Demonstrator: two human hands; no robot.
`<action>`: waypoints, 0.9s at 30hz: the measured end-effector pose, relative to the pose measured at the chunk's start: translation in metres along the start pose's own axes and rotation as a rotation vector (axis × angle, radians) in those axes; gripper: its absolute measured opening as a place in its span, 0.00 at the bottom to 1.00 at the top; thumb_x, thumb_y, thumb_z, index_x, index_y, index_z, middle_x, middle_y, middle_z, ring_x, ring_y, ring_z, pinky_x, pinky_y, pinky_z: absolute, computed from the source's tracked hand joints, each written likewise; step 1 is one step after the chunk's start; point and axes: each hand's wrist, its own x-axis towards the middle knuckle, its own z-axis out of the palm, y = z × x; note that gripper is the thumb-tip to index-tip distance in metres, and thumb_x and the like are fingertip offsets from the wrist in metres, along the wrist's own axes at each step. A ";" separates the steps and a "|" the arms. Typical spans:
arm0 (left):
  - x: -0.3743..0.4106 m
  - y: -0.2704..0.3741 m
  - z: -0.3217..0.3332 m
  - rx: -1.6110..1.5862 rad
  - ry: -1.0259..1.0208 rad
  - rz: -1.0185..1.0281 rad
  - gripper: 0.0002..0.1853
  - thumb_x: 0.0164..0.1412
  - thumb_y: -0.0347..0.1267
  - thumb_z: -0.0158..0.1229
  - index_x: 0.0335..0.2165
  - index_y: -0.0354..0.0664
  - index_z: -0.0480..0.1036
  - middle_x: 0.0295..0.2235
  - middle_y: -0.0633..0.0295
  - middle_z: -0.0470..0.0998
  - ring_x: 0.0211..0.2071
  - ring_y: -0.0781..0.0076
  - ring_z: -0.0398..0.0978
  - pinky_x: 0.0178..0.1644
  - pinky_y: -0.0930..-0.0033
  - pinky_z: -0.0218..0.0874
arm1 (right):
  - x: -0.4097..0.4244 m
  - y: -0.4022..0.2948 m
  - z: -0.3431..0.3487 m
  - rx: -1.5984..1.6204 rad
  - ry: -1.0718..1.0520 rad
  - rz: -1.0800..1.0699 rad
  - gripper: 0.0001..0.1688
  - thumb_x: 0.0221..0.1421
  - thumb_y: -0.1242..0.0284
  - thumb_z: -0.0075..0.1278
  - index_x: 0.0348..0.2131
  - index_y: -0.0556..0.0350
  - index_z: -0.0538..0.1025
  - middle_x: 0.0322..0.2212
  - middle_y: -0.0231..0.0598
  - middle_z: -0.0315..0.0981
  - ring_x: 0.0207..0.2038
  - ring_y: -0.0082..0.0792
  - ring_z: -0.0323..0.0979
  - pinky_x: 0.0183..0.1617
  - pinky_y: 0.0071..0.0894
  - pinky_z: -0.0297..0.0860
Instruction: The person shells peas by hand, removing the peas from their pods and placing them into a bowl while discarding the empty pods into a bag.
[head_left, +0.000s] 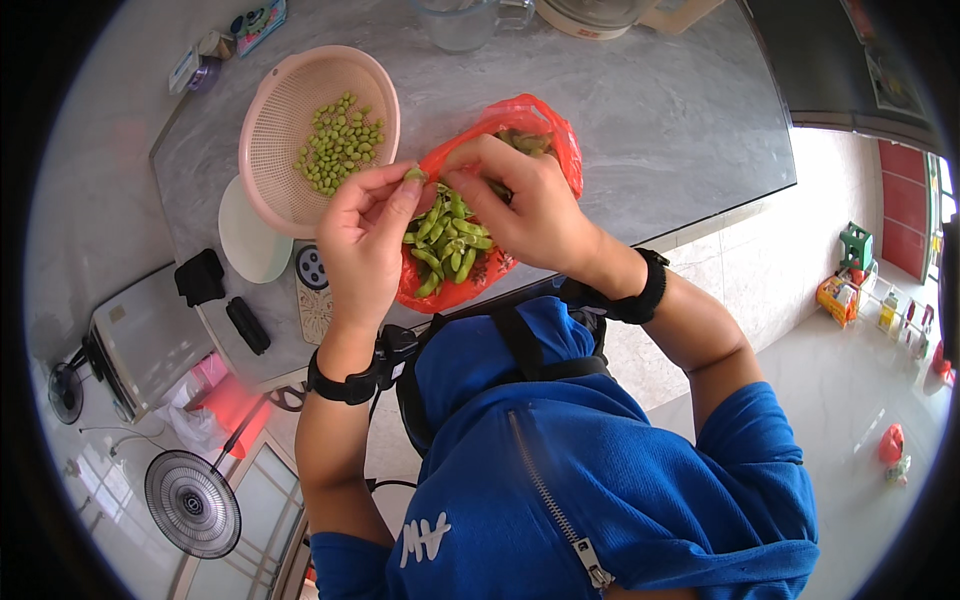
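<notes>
My left hand (367, 232) pinches a small green soybean pod (415, 175) between thumb and forefinger. Close to its right, the thumb and forefinger of my right hand (525, 202) almost meet; whether anything is between them is hidden. Under both hands a red plastic bag (566, 142) lies spread on the grey countertop. Opened green pods (450, 240) are heaped on its near part, and darker pods (525, 141) sit in its far part, partly covered by my right hand. A pink colander (262, 150), beyond my left hand, contains many loose green soybeans (337, 146).
A white plate (251, 240) is partly under the colander. A phone in a patterned case (315, 304) and black items (247, 325) lie near the counter's left edge. At the back stand a glass jug (457, 26) and a glass pot (592, 15). A fan (193, 504) stands lower left.
</notes>
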 end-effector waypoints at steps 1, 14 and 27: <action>0.000 0.000 0.000 -0.034 0.001 -0.022 0.09 0.57 0.23 0.52 0.37 0.29 0.69 0.33 0.57 0.75 0.33 0.74 0.75 0.40 0.76 0.68 | 0.001 -0.002 0.001 -0.029 0.019 -0.063 0.08 0.53 0.78 0.48 0.36 0.61 0.72 0.22 0.38 0.73 0.26 0.25 0.73 0.30 0.22 0.67; -0.005 0.003 -0.002 0.089 -0.038 0.064 0.06 0.57 0.22 0.53 0.35 0.30 0.70 0.31 0.59 0.75 0.31 0.78 0.74 0.38 0.79 0.66 | 0.009 -0.015 -0.004 -0.003 -0.046 -0.029 0.07 0.51 0.77 0.49 0.32 0.62 0.71 0.16 0.38 0.69 0.17 0.27 0.66 0.20 0.23 0.60; -0.007 0.011 -0.004 -0.116 -0.087 -0.104 0.06 0.57 0.22 0.52 0.35 0.31 0.70 0.30 0.58 0.75 0.30 0.76 0.75 0.37 0.78 0.68 | 0.012 -0.010 -0.014 0.221 -0.226 0.144 0.07 0.57 0.75 0.43 0.33 0.63 0.70 0.22 0.29 0.68 0.25 0.14 0.64 0.27 0.17 0.61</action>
